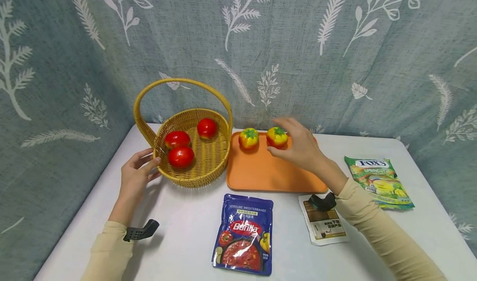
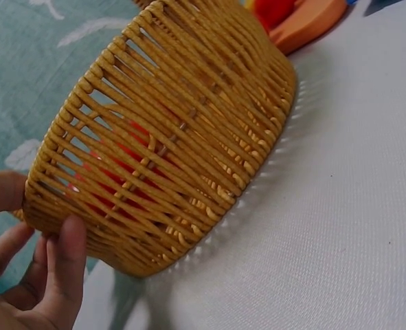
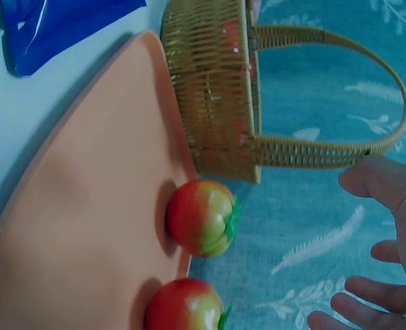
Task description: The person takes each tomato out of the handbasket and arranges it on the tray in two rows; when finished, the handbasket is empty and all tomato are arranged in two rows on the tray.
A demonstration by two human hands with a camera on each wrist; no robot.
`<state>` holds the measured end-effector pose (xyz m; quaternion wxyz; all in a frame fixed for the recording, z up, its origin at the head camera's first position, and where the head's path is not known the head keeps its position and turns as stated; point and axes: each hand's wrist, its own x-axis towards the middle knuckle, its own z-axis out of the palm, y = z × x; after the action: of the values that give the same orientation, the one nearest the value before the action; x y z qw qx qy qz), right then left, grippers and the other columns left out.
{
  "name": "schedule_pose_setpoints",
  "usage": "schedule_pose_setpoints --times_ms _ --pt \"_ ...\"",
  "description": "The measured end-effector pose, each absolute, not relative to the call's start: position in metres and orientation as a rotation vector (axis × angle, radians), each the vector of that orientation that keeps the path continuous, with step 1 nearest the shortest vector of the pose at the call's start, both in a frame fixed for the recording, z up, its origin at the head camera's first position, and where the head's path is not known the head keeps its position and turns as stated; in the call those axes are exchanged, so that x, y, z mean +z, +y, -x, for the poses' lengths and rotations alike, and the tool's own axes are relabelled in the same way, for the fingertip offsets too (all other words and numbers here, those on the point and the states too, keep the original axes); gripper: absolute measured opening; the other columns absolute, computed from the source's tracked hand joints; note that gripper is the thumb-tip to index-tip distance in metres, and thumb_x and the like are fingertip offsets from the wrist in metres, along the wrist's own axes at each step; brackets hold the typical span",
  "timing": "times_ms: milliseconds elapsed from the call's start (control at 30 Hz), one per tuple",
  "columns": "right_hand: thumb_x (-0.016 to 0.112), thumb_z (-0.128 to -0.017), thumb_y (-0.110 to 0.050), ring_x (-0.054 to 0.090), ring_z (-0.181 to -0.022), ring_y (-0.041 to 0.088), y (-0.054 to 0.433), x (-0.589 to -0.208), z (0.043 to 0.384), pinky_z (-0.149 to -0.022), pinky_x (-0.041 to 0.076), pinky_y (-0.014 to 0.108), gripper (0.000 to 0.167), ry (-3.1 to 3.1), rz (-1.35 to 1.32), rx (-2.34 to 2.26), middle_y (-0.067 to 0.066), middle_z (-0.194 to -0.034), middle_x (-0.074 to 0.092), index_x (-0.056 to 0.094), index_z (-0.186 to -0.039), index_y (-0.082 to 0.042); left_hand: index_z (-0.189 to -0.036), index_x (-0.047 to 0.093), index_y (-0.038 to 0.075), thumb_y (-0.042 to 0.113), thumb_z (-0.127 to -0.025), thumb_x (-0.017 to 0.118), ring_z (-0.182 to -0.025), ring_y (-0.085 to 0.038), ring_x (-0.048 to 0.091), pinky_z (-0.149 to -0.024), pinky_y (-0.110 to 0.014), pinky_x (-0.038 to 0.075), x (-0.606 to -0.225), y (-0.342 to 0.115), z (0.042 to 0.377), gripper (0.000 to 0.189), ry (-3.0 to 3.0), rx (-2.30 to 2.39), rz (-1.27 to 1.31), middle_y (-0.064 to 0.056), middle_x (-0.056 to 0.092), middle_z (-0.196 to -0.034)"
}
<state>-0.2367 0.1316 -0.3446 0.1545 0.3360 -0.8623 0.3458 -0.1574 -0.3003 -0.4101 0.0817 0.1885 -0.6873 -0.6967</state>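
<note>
My left hand (image 1: 135,175) grips the left rim of a wicker basket (image 1: 203,156), thumb on one side and fingers on the other in the left wrist view. Inside the basket lie three shiny red, rounded fruits (image 1: 181,157), one farther back than the others. At the back of an orange tray (image 1: 257,173) sit two yellow-and-red, tomato-like fruits with green leafy tops. My right hand (image 1: 303,148) is beside the right fruit (image 1: 276,138), its thumb and fingers spread apart. The right wrist view shows a gap between this hand and the left fruit (image 3: 201,217).
A blue Barilla sauce pouch (image 1: 244,235) lies in front of the tray. To its right, a brown-and-white packet (image 1: 324,225) lies partly under my right wrist. A green Fox's candy bag (image 1: 380,182) is at the far right. The basket's tall handle (image 1: 182,80) arches before a patterned curtain (image 1: 283,49).
</note>
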Motion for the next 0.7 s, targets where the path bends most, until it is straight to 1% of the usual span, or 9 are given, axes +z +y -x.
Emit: schedule_pose_setpoints --times_ms 100,200,400,567,700 --pt "0.085 -0.079 -0.023 0.056 -0.121 0.032 0.126 -0.343 0.235 -0.097 0.052 0.050 0.070 -2.499 -0.964 1.014 0.014 -0.136 0.055 0.056 -0.139 -0.003 -0.138 0.053 0.008 0.015 -0.094 0.071 -0.089 -0.011 0.068 -0.068 -0.027 0.060 -0.409 -0.300 0.157 0.048 -2.052 -2.090 -0.563 -0.003 0.054 -0.118" --pt "0.085 -0.079 -0.024 0.054 -0.123 0.032 0.121 -0.342 0.233 -0.100 0.050 0.049 0.071 -2.521 -0.964 1.022 0.013 -0.137 0.055 0.055 -0.140 -0.003 -0.138 0.053 0.007 0.015 -0.094 0.072 -0.089 -0.011 0.068 -0.068 -0.027 0.060 -0.408 -0.299 0.158 0.048 -2.045 -2.102 -0.558 -0.003 0.054 -0.117" --pt "0.085 -0.079 -0.026 0.054 -0.122 0.031 0.110 -0.343 0.230 -0.099 0.051 0.048 0.072 -2.538 -0.980 1.025 0.012 -0.138 0.055 0.055 -0.140 -0.004 -0.136 0.054 0.008 0.016 -0.094 0.072 -0.087 -0.011 0.069 -0.069 -0.027 0.060 -0.407 -0.298 0.160 0.047 -2.037 -2.108 -0.543 -0.003 0.054 -0.117" --pt "0.086 -0.077 -0.028 0.055 -0.122 0.026 0.100 -0.343 0.229 -0.100 0.050 0.044 0.071 -2.518 -1.001 1.017 0.009 -0.134 0.057 0.057 -0.138 -0.005 -0.136 0.054 0.009 0.018 -0.093 0.073 -0.088 -0.012 0.069 -0.069 -0.027 0.060 -0.406 -0.299 0.160 0.048 -2.041 -2.105 -0.547 -0.003 0.054 -0.116" --pt "0.086 -0.076 -0.027 0.059 -0.113 0.024 0.090 -0.344 0.228 -0.090 0.055 0.039 0.071 -2.508 -1.041 1.039 0.009 -0.132 0.058 0.058 -0.138 -0.005 -0.136 0.054 0.008 0.018 -0.093 0.073 -0.088 -0.012 0.069 -0.068 -0.027 0.060 -0.408 -0.299 0.158 0.047 -2.034 -2.103 -0.564 -0.003 0.054 -0.116"
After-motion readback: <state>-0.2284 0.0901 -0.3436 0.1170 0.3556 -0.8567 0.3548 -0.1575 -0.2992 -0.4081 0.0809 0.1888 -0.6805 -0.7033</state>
